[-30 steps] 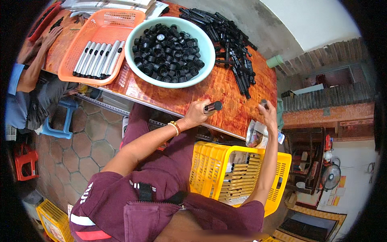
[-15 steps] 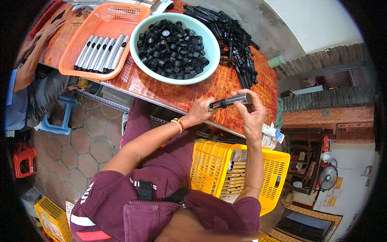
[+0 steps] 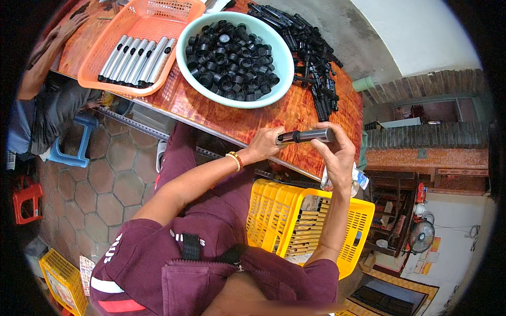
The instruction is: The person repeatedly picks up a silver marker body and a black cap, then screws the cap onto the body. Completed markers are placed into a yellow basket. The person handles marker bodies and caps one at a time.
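Bench area bright, source unclear — sheen on the glossy red-brown wooden bench (image 3: 232,124), highlight along the grey cylindrical metal tube (image 3: 318,135). White plaster wall (image 3: 421,31) past the far edge brightest. Dark under near edge. Fisheye bends straight lines, corners black — blurred smear bottom centre.

PASS: tabletop (image 3: 234,124) between bowl (image 3: 284,60) and near edge | BLOCKED: held tube (image 3: 310,135) rightward, black pile (image 3: 308,47) beyond

At the left of the frame I see a blue plastic stool (image 3: 70,158) and, lower, a red plastic stool (image 3: 22,193), on brown hexagonal floor tiles (image 3: 118,158). A yellow latticed plastic crate (image 3: 67,275) fills my lower left. Toward the upper right I see a pale green cylinder (image 3: 363,84); at lower right, a round electric fan (image 3: 421,235).
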`<action>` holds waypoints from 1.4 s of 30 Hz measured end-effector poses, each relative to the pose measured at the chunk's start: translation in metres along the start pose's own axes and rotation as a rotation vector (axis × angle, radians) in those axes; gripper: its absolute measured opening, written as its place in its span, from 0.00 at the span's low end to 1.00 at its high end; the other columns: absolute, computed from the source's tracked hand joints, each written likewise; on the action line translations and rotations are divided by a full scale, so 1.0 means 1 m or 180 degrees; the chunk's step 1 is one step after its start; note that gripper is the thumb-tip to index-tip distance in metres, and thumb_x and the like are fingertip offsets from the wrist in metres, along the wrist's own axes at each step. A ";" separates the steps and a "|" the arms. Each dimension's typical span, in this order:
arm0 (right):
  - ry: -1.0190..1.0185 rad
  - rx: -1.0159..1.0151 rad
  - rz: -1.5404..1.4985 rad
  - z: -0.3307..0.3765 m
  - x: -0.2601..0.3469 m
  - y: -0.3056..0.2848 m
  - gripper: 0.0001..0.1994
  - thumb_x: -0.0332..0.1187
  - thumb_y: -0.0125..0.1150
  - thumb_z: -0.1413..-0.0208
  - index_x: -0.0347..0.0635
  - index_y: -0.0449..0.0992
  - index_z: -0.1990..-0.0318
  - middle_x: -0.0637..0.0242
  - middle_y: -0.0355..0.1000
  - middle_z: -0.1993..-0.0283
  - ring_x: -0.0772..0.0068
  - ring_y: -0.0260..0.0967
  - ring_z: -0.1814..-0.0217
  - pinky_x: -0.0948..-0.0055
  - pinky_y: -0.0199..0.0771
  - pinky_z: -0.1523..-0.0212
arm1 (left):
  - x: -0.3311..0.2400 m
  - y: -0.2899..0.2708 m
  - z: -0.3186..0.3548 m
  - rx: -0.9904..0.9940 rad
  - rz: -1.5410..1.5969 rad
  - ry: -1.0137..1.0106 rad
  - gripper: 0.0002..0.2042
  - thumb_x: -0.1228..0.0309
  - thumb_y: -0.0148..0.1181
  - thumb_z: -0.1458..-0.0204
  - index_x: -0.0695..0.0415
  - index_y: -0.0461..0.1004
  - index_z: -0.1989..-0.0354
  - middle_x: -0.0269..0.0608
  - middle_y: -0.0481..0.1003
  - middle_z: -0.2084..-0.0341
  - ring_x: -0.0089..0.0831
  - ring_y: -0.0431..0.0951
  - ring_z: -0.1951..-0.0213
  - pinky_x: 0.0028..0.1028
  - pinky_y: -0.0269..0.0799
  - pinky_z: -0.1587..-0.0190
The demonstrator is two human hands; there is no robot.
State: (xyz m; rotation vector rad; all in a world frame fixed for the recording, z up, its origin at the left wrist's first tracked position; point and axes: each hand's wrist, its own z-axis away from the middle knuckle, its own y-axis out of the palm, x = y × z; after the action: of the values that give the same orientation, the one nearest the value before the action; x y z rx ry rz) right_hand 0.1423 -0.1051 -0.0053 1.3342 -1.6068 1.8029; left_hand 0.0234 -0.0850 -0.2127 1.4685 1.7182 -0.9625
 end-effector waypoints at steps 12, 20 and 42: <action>0.0509 -0.0333 -0.1226 -0.005 -0.025 -0.013 0.17 0.21 0.62 0.49 0.34 0.69 0.51 0.54 0.73 0.53 0.66 0.73 0.51 0.66 0.78 0.49 | -0.005 -0.002 -0.001 -0.0030 0.0023 -0.0023 0.15 0.67 0.66 0.53 0.59 0.63 0.78 0.51 0.67 0.86 0.52 0.72 0.79 0.40 0.63 0.79; 0.0521 -0.0324 -0.1323 -0.005 -0.036 -0.018 0.17 0.21 0.63 0.50 0.35 0.70 0.51 0.54 0.74 0.54 0.68 0.74 0.53 0.67 0.79 0.51 | 0.003 0.001 0.000 -0.0003 -0.0084 0.0078 0.17 0.64 0.66 0.52 0.60 0.64 0.77 0.50 0.66 0.85 0.51 0.71 0.79 0.40 0.62 0.79; -0.0433 0.0717 0.2062 -0.022 0.048 -0.011 0.13 0.24 0.67 0.57 0.35 0.73 0.61 0.55 0.72 0.66 0.53 0.73 0.64 0.64 0.71 0.63 | 0.002 0.001 0.002 0.0099 0.0038 -0.0030 0.12 0.69 0.66 0.55 0.60 0.67 0.75 0.50 0.69 0.84 0.50 0.74 0.78 0.38 0.65 0.78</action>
State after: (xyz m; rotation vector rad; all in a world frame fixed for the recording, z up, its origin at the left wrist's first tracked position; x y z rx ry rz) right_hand 0.1192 -0.0964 0.0426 1.1149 -2.1384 2.3582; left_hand 0.0243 -0.0855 -0.2153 1.4904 1.6929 -0.9924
